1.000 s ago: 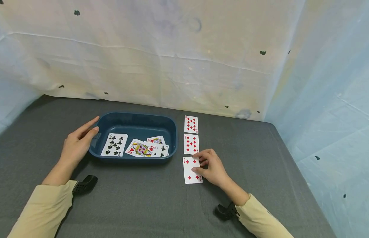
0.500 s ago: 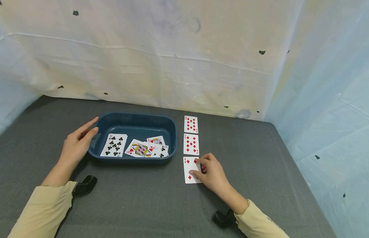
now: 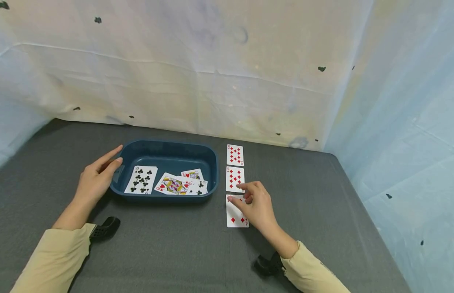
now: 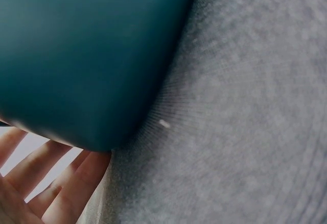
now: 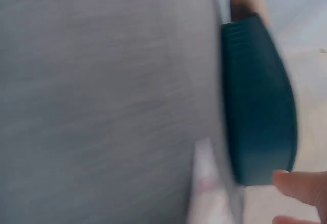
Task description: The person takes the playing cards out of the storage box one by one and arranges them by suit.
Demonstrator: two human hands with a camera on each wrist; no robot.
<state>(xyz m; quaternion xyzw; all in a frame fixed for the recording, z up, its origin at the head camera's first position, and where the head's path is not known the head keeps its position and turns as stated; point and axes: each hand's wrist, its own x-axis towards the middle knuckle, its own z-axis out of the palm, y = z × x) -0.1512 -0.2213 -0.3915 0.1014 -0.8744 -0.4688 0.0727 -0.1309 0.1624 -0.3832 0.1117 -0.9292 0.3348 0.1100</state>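
A column of three playing cards lies right of the blue tray (image 3: 162,198): the ten of diamonds (image 3: 235,155), the nine of diamonds (image 3: 234,178) and the four of diamonds (image 3: 236,217). My right hand (image 3: 259,207) hangs over the lower two, thumb and index finger apart, holding nothing; its thumb covers part of the four. Blurred card edges (image 5: 207,188) show in the right wrist view. At the tray's left end, my left hand (image 3: 93,181) rests against the rim, its fingers (image 4: 76,188) fairly straight along the outside in the left wrist view.
Inside the tray lie the nine of clubs (image 3: 141,180), a queen of hearts (image 3: 173,185), a king of hearts (image 3: 192,173) and a partly covered club card (image 3: 199,187). Grey cloth (image 3: 168,248) covers the table. Pale sheets (image 3: 168,93) hang behind and at the sides.
My right hand has risen off the four of diamonds and shifted up the column towards the nine, after sliding slightly lower on the four. The left hand and tray stay put.
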